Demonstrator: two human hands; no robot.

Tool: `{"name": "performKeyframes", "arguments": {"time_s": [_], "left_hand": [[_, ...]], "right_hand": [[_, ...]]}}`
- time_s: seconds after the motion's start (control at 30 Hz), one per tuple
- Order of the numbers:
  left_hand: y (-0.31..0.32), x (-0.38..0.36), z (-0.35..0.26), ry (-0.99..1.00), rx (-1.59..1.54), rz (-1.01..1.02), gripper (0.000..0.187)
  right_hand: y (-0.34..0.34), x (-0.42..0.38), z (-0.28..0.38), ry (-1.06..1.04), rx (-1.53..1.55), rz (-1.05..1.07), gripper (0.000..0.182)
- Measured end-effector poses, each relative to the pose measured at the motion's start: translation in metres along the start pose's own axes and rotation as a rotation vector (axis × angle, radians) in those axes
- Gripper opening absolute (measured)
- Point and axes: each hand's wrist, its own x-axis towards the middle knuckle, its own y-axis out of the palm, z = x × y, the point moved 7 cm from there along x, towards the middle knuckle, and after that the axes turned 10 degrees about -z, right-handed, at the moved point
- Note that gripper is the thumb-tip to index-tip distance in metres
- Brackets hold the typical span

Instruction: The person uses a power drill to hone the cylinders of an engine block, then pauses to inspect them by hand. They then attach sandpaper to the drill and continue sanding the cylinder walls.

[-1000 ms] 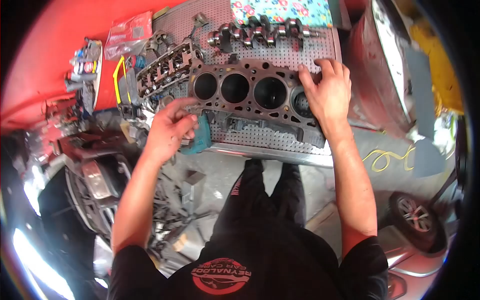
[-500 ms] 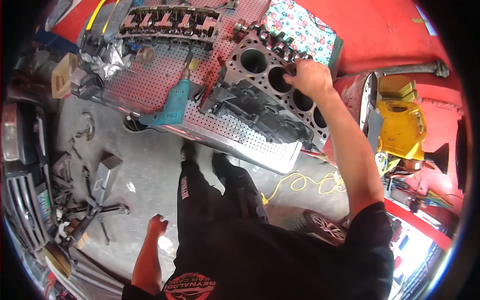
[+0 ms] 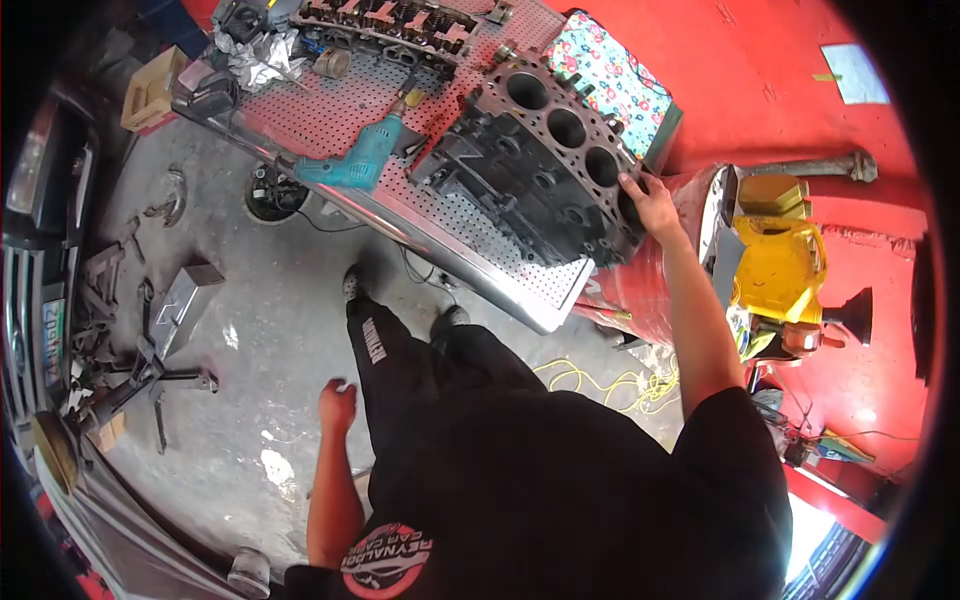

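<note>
My right hand (image 3: 652,208) rests on the near right end of a dark engine block (image 3: 520,185), thumb and fingers apart on its top face by the last cylinder bore. The block lies tilted on a perforated metal workbench (image 3: 450,235), its open bores facing up. A crankshaft (image 3: 585,92) shows partly behind it. Low at my side hangs my left hand (image 3: 338,405), away from the bench, fingers curled in with nothing visible in them. A teal power drill (image 3: 360,158) lies on the bench left of the block.
A cylinder head (image 3: 395,28) and a piston (image 3: 331,64) sit at the bench's back left. Behind the block is a flowered cloth (image 3: 610,72). Yellow containers (image 3: 785,262) stand at the right. Yellow cord (image 3: 610,385) and metal stands (image 3: 165,350) are on the floor.
My right hand has moved along the block from its middle bores to the near right end. The view has shifted, and my left hand still hangs at my side.
</note>
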Motion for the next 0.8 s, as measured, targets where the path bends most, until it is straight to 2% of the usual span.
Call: {"name": "performKeyframes", "arguments": {"time_s": [0.03,0.07,0.1,0.17,0.23,0.3,0.33,0.4,0.43,0.53,0.63,0.67,0.7,0.73,0.8], "left_hand": [[0.018,0.003,-0.022,0.156,0.064,-0.012,0.045],[0.015,-0.015,-0.074,0.306,0.201,-0.088,0.042],[0.018,-0.012,-0.093,0.342,0.287,-0.049,0.041],[0.028,0.001,-0.11,0.368,0.351,0.029,0.04],[0.028,0.032,-0.103,0.364,0.323,0.111,0.038],[0.001,0.032,-0.118,0.439,0.288,-0.073,0.037],[-0.009,0.032,-0.119,0.473,0.266,-0.165,0.036],[-0.015,0.041,-0.098,0.372,0.124,-0.173,0.036],[-0.017,0.038,-0.096,0.323,0.052,-0.177,0.036],[-0.013,0.006,-0.067,0.218,-0.022,-0.152,0.039],[0.016,-0.017,0.006,0.13,0.053,-0.103,0.042],[0.028,-0.025,0.039,0.065,-0.005,-0.058,0.044],[0.028,-0.041,0.058,0.077,0.089,-0.067,0.043],[0.048,-0.04,0.109,-0.088,0.148,0.018,0.041],[0.05,-0.059,0.144,-0.106,0.168,0.016,0.036]], "right_hand": [[0.009,-0.003,-0.019,-0.043,0.069,-0.081,0.087],[0.006,-0.017,-0.011,-0.042,0.032,-0.197,0.085],[0.014,-0.022,-0.012,-0.112,0.014,-0.298,0.083],[0.019,-0.047,0.003,-0.061,0.03,-0.433,0.081],[0.016,-0.063,0.022,0.014,-0.057,-0.315,0.078],[-0.005,-0.067,0.049,-0.057,-0.19,-0.336,0.079],[-0.012,-0.058,0.06,-0.096,-0.128,-0.324,0.08],[-0.022,-0.037,0.09,-0.219,-0.111,-0.311,0.076],[-0.024,-0.025,0.109,-0.295,-0.188,-0.339,0.067],[-0.017,0.012,0.158,-0.451,-0.349,-0.211,0.057],[-0.003,0.044,0.193,-0.489,-0.541,-0.098,0.056],[0.003,0.052,0.2,-0.579,-0.614,-0.094,0.055],[0.008,0.055,0.202,-0.644,-0.662,-0.05,0.054],[0.011,0.06,0.205,-0.71,-0.709,-0.011,0.054],[0.014,0.068,0.215,-0.814,-0.8,0.091,0.051]]}}
